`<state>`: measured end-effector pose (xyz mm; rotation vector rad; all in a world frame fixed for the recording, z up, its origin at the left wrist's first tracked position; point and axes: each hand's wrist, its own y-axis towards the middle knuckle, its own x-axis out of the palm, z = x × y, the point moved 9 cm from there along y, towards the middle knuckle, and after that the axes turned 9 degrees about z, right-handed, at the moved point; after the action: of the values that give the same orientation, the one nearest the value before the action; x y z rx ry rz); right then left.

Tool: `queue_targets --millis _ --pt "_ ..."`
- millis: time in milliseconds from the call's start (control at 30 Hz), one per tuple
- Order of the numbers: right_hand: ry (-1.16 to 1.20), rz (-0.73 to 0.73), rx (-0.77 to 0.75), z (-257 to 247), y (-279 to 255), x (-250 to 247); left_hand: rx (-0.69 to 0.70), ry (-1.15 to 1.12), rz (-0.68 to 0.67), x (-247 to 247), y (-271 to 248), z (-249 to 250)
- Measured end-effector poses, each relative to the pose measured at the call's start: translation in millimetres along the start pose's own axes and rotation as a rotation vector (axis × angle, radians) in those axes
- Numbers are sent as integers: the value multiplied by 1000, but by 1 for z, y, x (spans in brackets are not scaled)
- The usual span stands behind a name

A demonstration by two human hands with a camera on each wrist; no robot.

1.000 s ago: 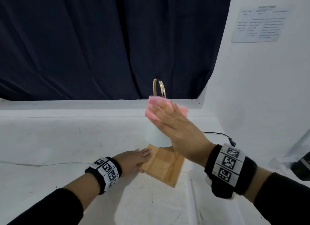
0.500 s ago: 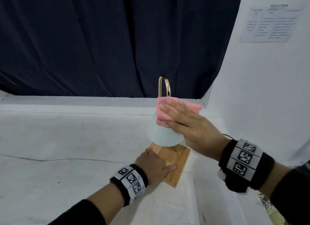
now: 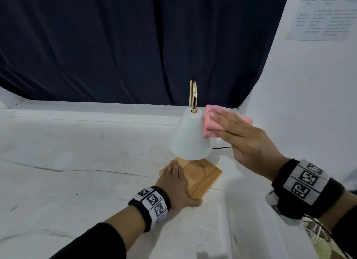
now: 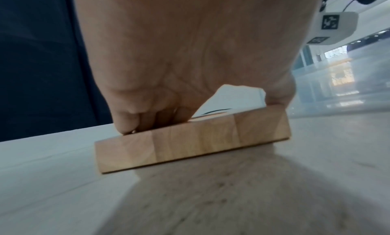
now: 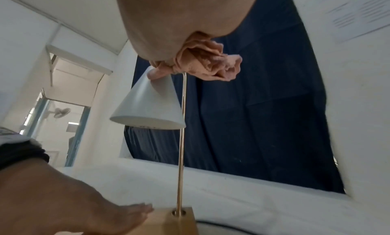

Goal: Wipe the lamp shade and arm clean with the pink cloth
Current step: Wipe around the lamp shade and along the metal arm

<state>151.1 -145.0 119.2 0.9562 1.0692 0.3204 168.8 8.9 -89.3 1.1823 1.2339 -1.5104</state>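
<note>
A lamp with a white cone shade (image 3: 187,139), a curved gold arm (image 3: 193,94) and a square wooden base (image 3: 204,177) stands on the white table. My right hand (image 3: 243,135) presses the folded pink cloth (image 3: 209,126) against the upper right side of the shade with straight fingers. The right wrist view shows the cloth (image 5: 211,63) bunched under the palm beside the shade (image 5: 149,103) and the thin arm (image 5: 181,155). On the base's near left corner my left hand (image 3: 173,181) lies flat; its fingers rest on top of the base (image 4: 190,143).
A black cord (image 3: 222,147) runs from behind the lamp to the right. A dark curtain (image 3: 116,46) hangs behind the table (image 3: 77,162). A white wall with a printed sheet (image 3: 324,17) stands close on the right. A clear plastic bin (image 4: 337,88) shows in the left wrist view.
My right hand has slid the cloth from the front top of the shade round to its right side. My left hand has moved further onto the wooden base.
</note>
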Motion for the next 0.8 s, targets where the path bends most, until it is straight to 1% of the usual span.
queue_targets --millis 67,133,167,233,300,367,433,467,533,600,667,733,800 --pt "23 31 34 -1 11 1 45 -24 -10 -3 0 -5" --pt "102 13 45 -14 18 13 82 -46 -27 -5 0 -9" --pt "139 -13 40 -24 20 21 97 -50 -28 -8 -1 -10" --pt "194 -62 -25 -45 15 37 120 -53 -47 -8 -2 -16" --pt "244 -148 -124 -60 -1 51 124 -69 -55 -6 0 -27" --pt "273 -259 -189 -66 -21 59 103 -108 -39 -9 4 -39" --pt "301 -342 -206 -65 -29 57 117 -102 -32 -12 6 -46" --pt "331 -355 -189 -62 -27 52 128 -93 -53 -13 6 -47" --pt "387 -285 -99 -51 -13 31 140 -92 -86 -14 6 -51" --pt "412 -157 78 -30 1 10 156 -113 -115 -19 4 -51" --pt "381 -21 240 -13 6 -5 188 -126 -161 -21 2 -50" --pt "341 75 329 -9 7 -8 192 -107 -177 -22 -3 -46" --pt "346 140 386 -9 10 -5 135 -89 -163 -22 -10 -35"
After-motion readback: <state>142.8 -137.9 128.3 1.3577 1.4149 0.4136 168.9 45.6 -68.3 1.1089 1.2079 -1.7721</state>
